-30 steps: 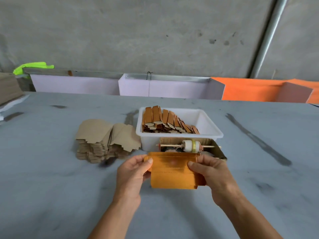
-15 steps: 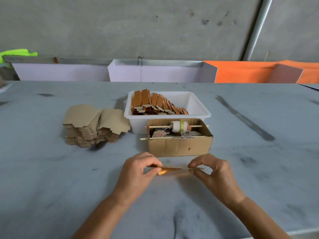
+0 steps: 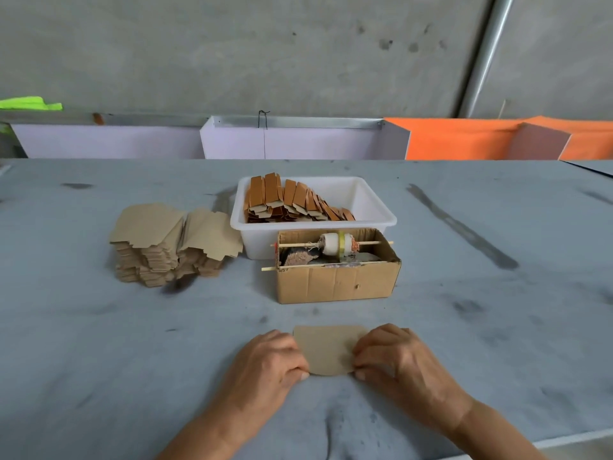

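Grey table (image 3: 99,360) fills most of the view, bearing a white tub (image 3: 374,207) of orange strips (image 3: 285,200). Touching the tub's near wall is a cardboard box (image 3: 335,283) with a spool (image 3: 335,244) on a stick across its open top. A stack of brown cut-outs (image 3: 166,247) sits just left of the tub. None of these has shifted.

The left hand (image 3: 265,363) and right hand (image 3: 394,360), a second ago raised in front of the box, are now down on the table near the person. Each has curled fingers clamped on one side edge of the card (image 3: 328,350).

A second ago the card stood up showing its orange face, and half a second ago it was edge-on. Now it lies flat between the hands, brown side up. Its long axis seems to run left to right, though the ends are hidden. The straight edge faces the box and the rounded edge points at the person.
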The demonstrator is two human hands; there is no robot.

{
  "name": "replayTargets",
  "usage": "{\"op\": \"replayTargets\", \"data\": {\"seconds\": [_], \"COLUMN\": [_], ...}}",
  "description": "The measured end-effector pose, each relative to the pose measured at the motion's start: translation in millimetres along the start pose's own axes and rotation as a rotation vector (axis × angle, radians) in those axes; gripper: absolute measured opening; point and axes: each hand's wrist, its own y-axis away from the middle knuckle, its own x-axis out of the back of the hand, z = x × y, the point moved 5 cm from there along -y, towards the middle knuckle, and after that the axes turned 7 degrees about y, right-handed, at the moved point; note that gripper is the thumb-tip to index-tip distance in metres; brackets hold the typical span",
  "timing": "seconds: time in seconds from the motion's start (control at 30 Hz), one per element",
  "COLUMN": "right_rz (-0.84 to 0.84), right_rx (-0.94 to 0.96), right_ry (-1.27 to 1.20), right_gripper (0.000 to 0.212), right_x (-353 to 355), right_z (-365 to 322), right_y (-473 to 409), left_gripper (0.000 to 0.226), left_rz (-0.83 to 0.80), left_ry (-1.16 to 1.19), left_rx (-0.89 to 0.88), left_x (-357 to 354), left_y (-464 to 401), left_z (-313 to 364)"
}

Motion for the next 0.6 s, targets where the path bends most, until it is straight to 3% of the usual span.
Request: {"op": "replayTargets", "data": {"seconds": [0.23,0.6], "right_rz": [0.032,0.066], "right_rx": [-0.236,-0.551], "right_ry": [-0.196,-0.099], "right_gripper": [0.006,0.005], "right_x": [-9.9,-20.2], "right_z": [9.1,14.2], "right_y": [2.5,4.5], "left_gripper": [0.005,0.003], "left_rz": [0.123,0.191], "left_ry": [0.141,0.089], "left_rx": [0.22,0.456], "left_x": [-8.0,-11.2], "left_y": [1.7,2.1], "left_z": [-14.3,-23.9]}}
